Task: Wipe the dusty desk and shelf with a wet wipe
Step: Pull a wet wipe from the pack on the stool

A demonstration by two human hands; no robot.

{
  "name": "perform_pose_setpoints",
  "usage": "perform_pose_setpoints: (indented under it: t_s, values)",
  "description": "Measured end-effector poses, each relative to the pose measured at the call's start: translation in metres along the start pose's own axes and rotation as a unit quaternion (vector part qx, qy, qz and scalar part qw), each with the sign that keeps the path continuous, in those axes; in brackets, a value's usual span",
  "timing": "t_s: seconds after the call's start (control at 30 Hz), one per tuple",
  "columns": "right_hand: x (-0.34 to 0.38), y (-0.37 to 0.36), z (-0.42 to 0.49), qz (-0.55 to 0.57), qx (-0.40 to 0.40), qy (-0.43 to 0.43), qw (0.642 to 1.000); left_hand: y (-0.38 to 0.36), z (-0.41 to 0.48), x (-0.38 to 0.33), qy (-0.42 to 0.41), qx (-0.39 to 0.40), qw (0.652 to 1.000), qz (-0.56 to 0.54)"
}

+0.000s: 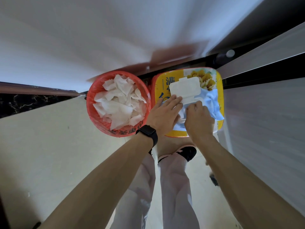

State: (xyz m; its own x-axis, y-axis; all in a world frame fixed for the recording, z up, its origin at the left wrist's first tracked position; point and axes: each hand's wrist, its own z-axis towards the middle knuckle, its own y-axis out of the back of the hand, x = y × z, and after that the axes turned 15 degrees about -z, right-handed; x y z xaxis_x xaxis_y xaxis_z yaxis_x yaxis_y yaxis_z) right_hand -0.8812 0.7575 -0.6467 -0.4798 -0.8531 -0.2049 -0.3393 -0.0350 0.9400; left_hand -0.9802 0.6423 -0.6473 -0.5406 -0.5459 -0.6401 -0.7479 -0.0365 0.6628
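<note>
Floor (49, 154) of pale tile fills the lower frame, bearing at centre an orange basket (90, 103) of crumpled wipes (118, 103) and, just right of it, a yellow box (162, 80). On the box lies a blue wet-wipe pack (212, 100), its white lid (184, 87) flipped open. The left hand (163, 114), fingers straight, presses flat on the pack beside the lid; the right hand (198, 119), fingers curled, pinches a white wet wipe (181, 115) at the opening.

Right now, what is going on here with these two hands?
A person's left hand presses flat on a blue and white soft wipe pack, whose white plastic flip lid stands open; the pack lies on a yellow box. The right hand pinches a white wet wipe at the opening. Beside the box, a round red plastic bin holds crumpled white sheets.
</note>
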Motion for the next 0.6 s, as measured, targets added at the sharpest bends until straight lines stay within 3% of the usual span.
perform_pose_setpoints:
  t_s: [0.13, 0.27, 0.37, 0.53, 0.6]
  values:
    - [-0.002, -0.007, 0.003, -0.071, -0.010, 0.047, 0.996, 0.000, 0.000, -0.003, -0.004, 0.007, 1.000, 0.007]
    - [-0.017, -0.025, 0.004, 0.035, 0.016, 0.070, 0.997, 0.002, 0.002, -0.003, -0.010, 0.014, 1.000, 0.018]
    - [-0.029, -0.036, -0.004, 0.084, -0.021, 0.123, 0.989, 0.001, 0.002, -0.003, -0.028, 0.005, 1.000, 0.011]
    - [-0.030, -0.013, -0.015, 0.211, -0.047, 0.054, 0.975, -0.009, 0.001, -0.007, -0.034, -0.014, 0.999, 0.022]
    - [-0.032, -0.008, -0.023, 0.303, -0.001, -0.020, 0.953, -0.009, 0.001, -0.007, -0.036, -0.015, 0.999, 0.025]
